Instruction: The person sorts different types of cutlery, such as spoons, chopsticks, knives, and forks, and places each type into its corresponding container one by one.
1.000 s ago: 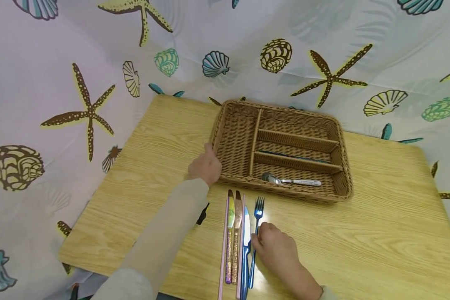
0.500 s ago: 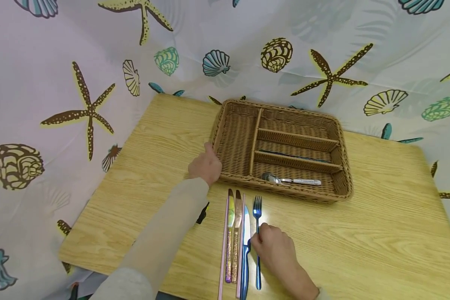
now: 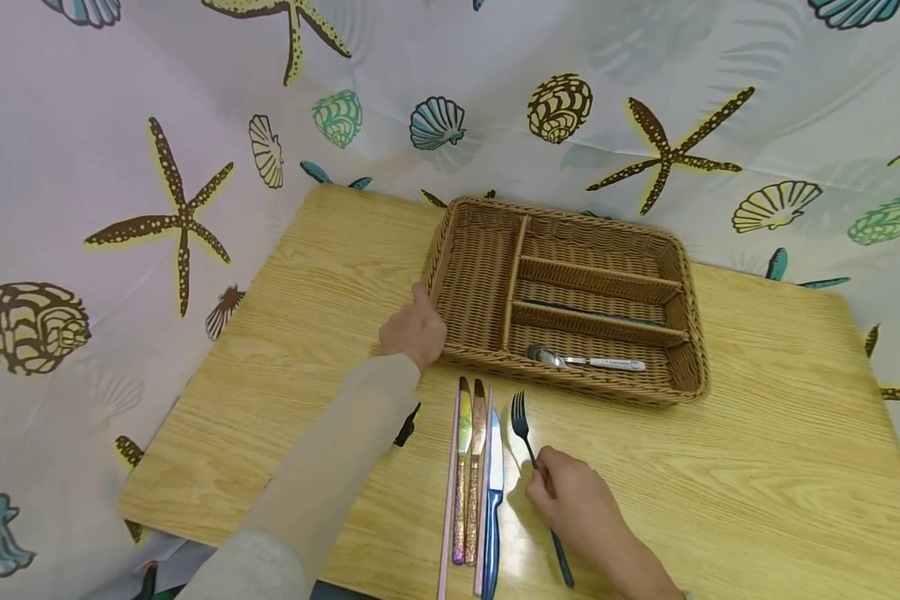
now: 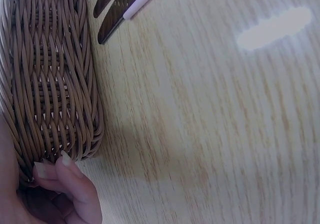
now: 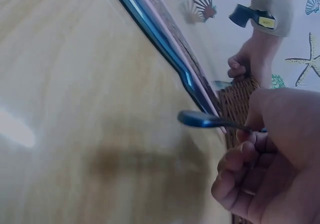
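In the head view, my left hand (image 3: 414,329) grips the front left corner of a wicker cutlery tray (image 3: 471,358). The left wrist view shows that hand's fingertips (image 4: 67,159) against the woven wall. My right hand (image 3: 576,500) pinches a dark blue fork (image 3: 521,423) by its handle, tines toward the tray, slanting with its handle end to the right. In the right wrist view the fork's handle end (image 5: 197,118) juts out past the thumb and fingers, above the table. Just left of the fork lies a knife with a blue handle (image 3: 492,525).
Beside the blue knife lie a copper-coloured knife (image 3: 473,500), a rainbow-coloured knife (image 3: 461,500) and two pink sticks, one at the left edge (image 3: 448,508). A spoon (image 3: 607,364) rests in the tray's front compartment, and a thin blue item (image 3: 585,311) in the middle one.
My right hand has moved right with the fork, away from the blue knife. The fork has turned, its handle end swinging right. My left hand stays on the tray.
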`<state>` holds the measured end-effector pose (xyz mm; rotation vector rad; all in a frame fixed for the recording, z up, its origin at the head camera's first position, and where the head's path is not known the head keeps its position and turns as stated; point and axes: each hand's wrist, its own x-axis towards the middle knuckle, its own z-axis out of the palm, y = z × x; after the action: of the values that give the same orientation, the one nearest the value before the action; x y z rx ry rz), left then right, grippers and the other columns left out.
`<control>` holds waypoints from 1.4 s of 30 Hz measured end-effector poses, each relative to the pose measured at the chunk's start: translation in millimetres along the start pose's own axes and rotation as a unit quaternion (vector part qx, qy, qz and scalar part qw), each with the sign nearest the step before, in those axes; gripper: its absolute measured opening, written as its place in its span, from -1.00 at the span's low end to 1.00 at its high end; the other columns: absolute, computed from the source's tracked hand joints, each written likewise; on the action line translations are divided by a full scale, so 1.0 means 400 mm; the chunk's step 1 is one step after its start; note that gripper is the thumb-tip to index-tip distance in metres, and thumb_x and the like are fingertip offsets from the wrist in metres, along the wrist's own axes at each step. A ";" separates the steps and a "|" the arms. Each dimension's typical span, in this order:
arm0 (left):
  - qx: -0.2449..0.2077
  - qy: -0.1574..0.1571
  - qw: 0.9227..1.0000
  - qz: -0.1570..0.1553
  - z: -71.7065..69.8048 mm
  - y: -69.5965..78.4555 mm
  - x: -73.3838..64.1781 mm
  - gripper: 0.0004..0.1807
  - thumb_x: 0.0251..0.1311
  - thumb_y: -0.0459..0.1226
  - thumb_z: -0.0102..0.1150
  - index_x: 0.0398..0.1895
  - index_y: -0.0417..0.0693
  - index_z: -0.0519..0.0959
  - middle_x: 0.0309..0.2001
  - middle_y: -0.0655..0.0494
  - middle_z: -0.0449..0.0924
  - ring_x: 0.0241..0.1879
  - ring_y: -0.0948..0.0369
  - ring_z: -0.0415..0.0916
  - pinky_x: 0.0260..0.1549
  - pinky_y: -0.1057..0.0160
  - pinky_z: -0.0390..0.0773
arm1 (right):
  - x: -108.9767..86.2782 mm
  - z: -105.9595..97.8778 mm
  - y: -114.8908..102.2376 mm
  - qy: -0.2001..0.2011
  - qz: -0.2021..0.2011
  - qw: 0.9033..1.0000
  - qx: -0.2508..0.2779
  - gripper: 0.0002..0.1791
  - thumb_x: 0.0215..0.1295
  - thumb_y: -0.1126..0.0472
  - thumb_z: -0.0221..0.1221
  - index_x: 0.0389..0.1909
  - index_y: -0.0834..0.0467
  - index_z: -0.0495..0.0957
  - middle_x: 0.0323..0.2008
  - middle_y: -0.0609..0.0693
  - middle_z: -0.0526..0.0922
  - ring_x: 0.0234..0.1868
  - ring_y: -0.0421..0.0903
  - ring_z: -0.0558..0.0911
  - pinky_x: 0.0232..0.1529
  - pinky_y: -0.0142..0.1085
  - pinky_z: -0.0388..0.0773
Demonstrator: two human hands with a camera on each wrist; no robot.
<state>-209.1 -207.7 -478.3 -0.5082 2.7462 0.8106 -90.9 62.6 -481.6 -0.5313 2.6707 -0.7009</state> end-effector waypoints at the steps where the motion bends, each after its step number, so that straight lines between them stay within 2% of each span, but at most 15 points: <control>1: 0.000 0.000 1.000 0.000 0.000 0.000 0.000 -0.42 0.43 -0.23 -0.45 0.49 -0.11 -0.12 -0.69 0.10 0.38 -0.76 0.18 0.24 -0.76 0.23 0.20 | -0.001 -0.010 0.003 0.000 -0.008 1.000 0.006 -0.72 0.21 0.33 0.10 -0.62 0.01 0.30 -0.72 -0.22 0.19 -0.69 -0.35 0.16 -0.63 -0.46 0.13; 4: -0.001 -0.001 1.000 -0.001 -0.002 0.000 -0.001 -0.41 0.43 -0.22 -0.46 0.50 -0.10 -0.13 -0.68 0.10 0.39 -0.76 0.19 0.25 -0.76 0.23 0.21 | -0.001 -0.045 0.009 0.006 -0.031 0.999 0.026 -0.74 0.23 0.36 0.10 -0.58 0.02 0.33 -0.72 -0.22 0.20 -0.69 -0.36 0.17 -0.63 -0.46 0.17; 8: -0.003 -0.001 1.000 -0.001 -0.004 0.000 -0.002 -0.40 0.44 -0.22 -0.46 0.51 -0.10 -0.14 -0.69 0.10 0.38 -0.76 0.19 0.24 -0.77 0.23 0.21 | 0.012 -0.099 0.014 -0.009 -0.030 0.997 0.077 -0.85 0.39 0.36 -0.02 -0.40 0.14 0.40 -0.67 -0.13 0.37 -0.70 -0.30 0.38 -0.67 -0.39 0.34; 11: -0.005 -0.005 1.000 -0.002 -0.005 0.001 -0.003 -0.40 0.44 -0.23 -0.45 0.51 -0.10 -0.15 -0.69 0.11 0.36 -0.77 0.21 0.22 -0.78 0.24 0.20 | 0.027 -0.143 0.017 -0.018 -0.033 0.994 0.099 -0.84 0.53 0.31 -0.13 -0.25 0.23 0.39 -0.63 -0.04 0.46 -0.69 -0.24 0.48 -0.67 -0.34 0.42; 15: -0.005 -0.013 1.000 -0.003 -0.004 0.002 -0.003 -0.39 0.45 -0.23 -0.45 0.52 -0.11 -0.16 -0.71 0.12 0.34 -0.79 0.23 0.19 -0.79 0.27 0.18 | 0.057 -0.195 0.027 0.042 -0.104 0.993 0.042 -0.86 0.56 0.30 -0.11 -0.19 0.24 0.41 -0.53 -0.04 0.46 -0.64 -0.30 0.34 -0.62 -0.38 0.36; 18: -0.003 -0.013 1.000 -0.003 -0.003 0.003 -0.002 -0.38 0.45 -0.22 -0.44 0.53 -0.11 -0.17 -0.71 0.12 0.36 -0.79 0.23 0.20 -0.79 0.27 0.18 | 0.081 -0.230 0.033 0.105 -0.156 0.982 -0.013 -0.92 0.52 0.36 -0.05 -0.21 0.23 0.41 -0.47 -0.05 0.44 -0.57 -0.31 0.25 -0.56 -0.40 0.28; 21: 0.002 -0.014 1.000 -0.002 -0.003 0.004 -0.001 -0.37 0.44 -0.22 -0.44 0.54 -0.11 -0.19 -0.71 0.12 0.37 -0.78 0.22 0.23 -0.79 0.26 0.20 | 0.105 -0.261 0.035 0.142 -0.178 0.972 -0.047 -0.95 0.48 0.41 -0.02 -0.20 0.27 0.41 -0.47 -0.02 0.45 -0.56 -0.29 0.25 -0.55 -0.39 0.26; 24: 0.005 -0.015 1.000 -0.002 -0.005 0.003 -0.002 -0.36 0.45 -0.22 -0.44 0.54 -0.11 -0.21 -0.70 0.12 0.37 -0.78 0.21 0.23 -0.79 0.25 0.20 | 0.131 -0.284 0.034 0.161 -0.186 0.966 -0.075 -0.95 0.47 0.43 -0.01 -0.17 0.32 0.43 -0.44 0.04 0.48 -0.54 -0.24 0.27 -0.53 -0.36 0.27; 26: 0.010 -0.016 1.000 -0.003 -0.006 0.003 -0.003 -0.36 0.45 -0.22 -0.45 0.54 -0.12 -0.22 -0.71 0.12 0.36 -0.78 0.21 0.21 -0.79 0.25 0.18 | 0.150 -0.297 0.031 0.162 -0.182 0.966 -0.090 -0.93 0.47 0.43 0.00 -0.15 0.34 0.44 -0.41 0.09 0.49 -0.53 -0.20 0.30 -0.51 -0.33 0.29; 32: 0.017 -0.018 1.000 -0.002 -0.007 0.002 -0.004 -0.36 0.46 -0.23 -0.46 0.55 -0.12 -0.24 -0.73 0.12 0.33 -0.80 0.23 0.15 -0.78 0.26 0.13 | 0.222 -0.344 0.042 0.142 -0.144 0.975 -0.088 -0.85 0.52 0.34 -0.05 -0.12 0.36 0.43 -0.31 0.20 0.52 -0.45 -0.05 0.41 -0.44 -0.20 0.35; 38: 0.012 -0.014 1.000 -0.004 -0.006 0.003 -0.004 -0.37 0.45 -0.23 -0.43 0.54 -0.11 -0.21 -0.70 0.10 0.38 -0.78 0.21 0.21 -0.78 0.24 0.18 | 0.322 -0.403 0.078 0.107 -0.090 0.986 -0.094 -0.79 0.55 0.30 -0.10 -0.08 0.37 0.42 -0.26 0.27 0.52 -0.41 0.05 0.46 -0.41 -0.10 0.37; 42: 0.001 -0.014 1.000 -0.005 -0.010 0.002 -0.006 -0.36 0.44 -0.22 -0.41 0.54 -0.09 -0.19 -0.67 0.09 0.42 -0.76 0.19 0.27 -0.76 0.22 0.24 | 0.396 -0.437 0.092 0.082 -0.049 0.990 -0.102 -0.73 0.53 0.29 -0.15 0.00 0.41 0.40 -0.16 0.36 0.50 -0.26 0.18 0.49 -0.29 0.00 0.41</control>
<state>-207.7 -208.7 -474.1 -0.5063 2.7161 0.8055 -309.4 94.1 -390.9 -0.6905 2.9061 -0.5183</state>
